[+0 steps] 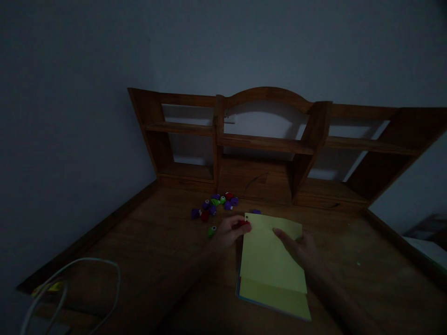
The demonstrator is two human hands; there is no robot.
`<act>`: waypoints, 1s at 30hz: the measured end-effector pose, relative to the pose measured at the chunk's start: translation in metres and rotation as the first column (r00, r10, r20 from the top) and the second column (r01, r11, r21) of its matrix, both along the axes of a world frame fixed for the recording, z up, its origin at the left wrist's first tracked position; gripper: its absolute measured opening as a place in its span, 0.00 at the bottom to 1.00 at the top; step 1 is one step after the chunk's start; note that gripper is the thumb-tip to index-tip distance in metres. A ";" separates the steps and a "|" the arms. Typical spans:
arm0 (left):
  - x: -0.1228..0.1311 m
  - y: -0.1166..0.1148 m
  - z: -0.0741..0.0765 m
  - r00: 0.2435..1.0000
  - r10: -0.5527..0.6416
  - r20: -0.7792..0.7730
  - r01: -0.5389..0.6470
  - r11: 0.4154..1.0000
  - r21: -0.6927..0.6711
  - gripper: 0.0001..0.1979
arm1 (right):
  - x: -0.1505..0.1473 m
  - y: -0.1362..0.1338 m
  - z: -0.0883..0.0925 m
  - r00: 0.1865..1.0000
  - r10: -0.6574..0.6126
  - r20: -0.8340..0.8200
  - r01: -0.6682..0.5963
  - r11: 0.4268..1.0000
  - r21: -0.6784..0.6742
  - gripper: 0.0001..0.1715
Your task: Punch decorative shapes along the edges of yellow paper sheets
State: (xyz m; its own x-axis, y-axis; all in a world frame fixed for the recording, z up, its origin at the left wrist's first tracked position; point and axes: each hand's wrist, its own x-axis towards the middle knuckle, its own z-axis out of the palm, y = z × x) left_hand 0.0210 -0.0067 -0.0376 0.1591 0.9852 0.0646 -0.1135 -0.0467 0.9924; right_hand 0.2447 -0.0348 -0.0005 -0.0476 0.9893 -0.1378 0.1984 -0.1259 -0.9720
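My left hand (230,231) pinches a small red craft punch (245,224) at the upper left corner of a yellow sheet of paper (270,251). A tiny dark mark shows in that corner, just above the punch. My right hand (303,246) grips the sheet's right side, thumb lying on top and the other fingers mostly hidden beneath. Below the sheet's lower part lies a stack of coloured paper (275,304), also yellow on top with blue at its edge. Just left of my left hand sits a green punch (212,231).
Several purple, red and green punches (213,209) lie in a loose group on the wooden desk (153,242). A purple piece (256,211) rests behind the paper. The wooden shelf unit (258,143) spans the back. A white cable (117,274) loops at lower left.
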 end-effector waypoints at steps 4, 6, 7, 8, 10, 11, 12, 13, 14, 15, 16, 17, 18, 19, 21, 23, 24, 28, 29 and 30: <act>0.000 0.000 0.001 0.999 -0.028 0.017 0.028 1.000 -0.008 0.17 | 0.000 0.001 -0.002 1.000 -0.001 -0.012 0.001 1.000 -0.004 0.27; 0.000 0.001 0.000 0.999 -0.039 0.019 0.040 0.999 -0.016 0.18 | 0.000 0.001 -0.001 1.000 -0.002 -0.020 0.002 1.000 -0.012 0.26; -0.001 0.002 -0.001 0.999 -0.045 0.015 0.045 0.999 -0.015 0.18 | -0.001 0.000 -0.001 1.000 -0.003 -0.024 0.002 1.000 -0.012 0.26; -0.001 0.002 -0.002 0.999 -0.047 0.008 0.047 0.999 -0.007 0.18 | -0.001 0.000 0.000 1.000 -0.006 -0.025 0.006 1.000 -0.009 0.25; -0.002 0.003 -0.004 0.998 -0.062 -0.022 0.062 0.998 0.025 0.17 | -0.001 0.000 0.002 1.000 -0.019 -0.018 0.019 1.000 0.002 0.25; -0.003 0.004 -0.005 0.997 -0.070 -0.036 0.072 0.997 0.041 0.17 | -0.001 0.000 0.003 1.000 -0.026 -0.007 0.026 1.000 0.005 0.25; -0.003 0.004 -0.005 0.996 -0.077 -0.045 0.079 0.996 0.051 0.17 | -0.001 0.001 0.004 0.999 -0.036 0.006 0.036 0.999 0.008 0.24; -0.003 0.004 -0.005 0.995 -0.083 -0.047 0.085 0.995 0.055 0.17 | -0.001 0.001 0.005 0.999 -0.043 0.018 0.043 0.999 0.010 0.24; -0.003 0.004 -0.006 0.995 -0.085 -0.044 0.088 0.995 0.055 0.17 | -0.001 0.001 0.005 0.999 -0.046 0.026 0.046 0.999 0.009 0.24; -0.003 0.004 -0.006 0.995 -0.088 -0.040 0.090 0.995 0.053 0.17 | -0.001 0.001 0.005 0.998 -0.047 0.030 0.047 0.999 0.009 0.24; -0.003 0.004 -0.006 0.996 -0.086 -0.039 0.088 0.995 0.051 0.17 | -0.001 0.001 0.006 0.998 -0.046 0.030 0.046 0.999 0.005 0.24; -0.003 0.004 -0.005 0.995 -0.086 -0.043 0.088 0.995 0.050 0.17 | -0.001 0.001 0.005 0.999 -0.045 0.021 0.045 0.999 0.000 0.24; -0.003 0.004 -0.005 0.995 -0.085 -0.049 0.087 0.995 0.048 0.18 | -0.001 0.001 0.005 0.999 -0.045 0.009 0.045 0.999 -0.008 0.24; -0.003 0.004 -0.005 0.995 -0.081 -0.057 0.084 0.995 0.048 0.18 | -0.001 0.001 0.004 0.999 -0.054 0.002 0.054 0.998 -0.015 0.24; -0.003 0.004 -0.004 0.995 -0.072 -0.072 0.075 0.996 0.049 0.18 | -0.001 0.002 0.002 0.997 -0.075 0.003 0.075 0.997 -0.013 0.25; -0.004 0.004 -0.002 0.994 -0.062 -0.086 0.066 0.997 0.041 0.18 | 0.000 0.002 0.001 0.996 -0.089 0.014 0.089 0.996 0.005 0.25; -0.005 0.005 -0.001 0.994 -0.061 -0.095 0.065 0.997 0.037 0.19 | 0.000 0.002 0.001 0.996 -0.087 0.017 0.087 0.996 0.013 0.26; -0.011 0.007 0.007 0.994 -0.058 -0.095 0.061 0.998 0.026 0.20 | 0.002 0.002 0.004 0.995 -0.097 0.001 0.097 0.995 0.008 0.27; -0.013 0.008 0.009 0.995 -0.054 -0.085 0.055 0.998 0.013 0.19 | 0.003 0.001 0.006 0.994 -0.109 -0.012 0.109 0.994 0.002 0.27; -0.015 0.010 0.011 0.996 -0.043 -0.072 0.043 0.999 -0.004 0.19 | 0.003 0.001 0.007 0.992 -0.121 -0.026 0.121 0.993 -0.003 0.27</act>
State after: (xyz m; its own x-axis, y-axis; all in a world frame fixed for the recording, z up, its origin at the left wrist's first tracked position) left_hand 0.0057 0.0032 -0.0270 0.2051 0.9775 0.0492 -0.0435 -0.0411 0.9982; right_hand 0.2480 -0.0337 0.0068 0.0692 0.9879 -0.1390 0.1560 -0.1484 -0.9765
